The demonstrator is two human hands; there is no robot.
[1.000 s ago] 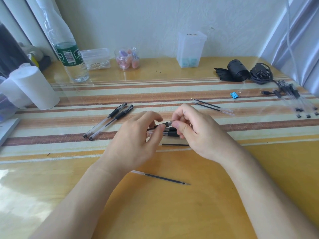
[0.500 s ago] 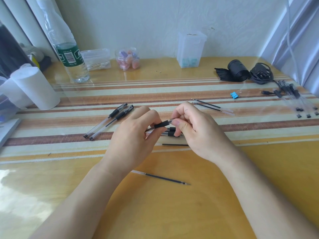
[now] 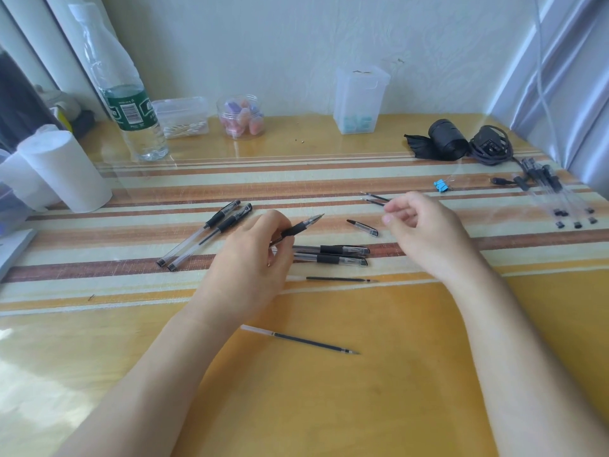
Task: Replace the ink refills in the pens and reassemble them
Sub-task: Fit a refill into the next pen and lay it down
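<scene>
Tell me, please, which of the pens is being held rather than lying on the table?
The uncapped pen gripped in the left hand, tip raised. The two pens at its left and the two capped pens at its right lie flat.

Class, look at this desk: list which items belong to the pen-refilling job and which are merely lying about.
Job: pen held by the left hand; loose cap; two pens beside it; two pens farther left; loose refill.
Lying about: water bottle; paper roll; binder clip; jar; cable.
</scene>
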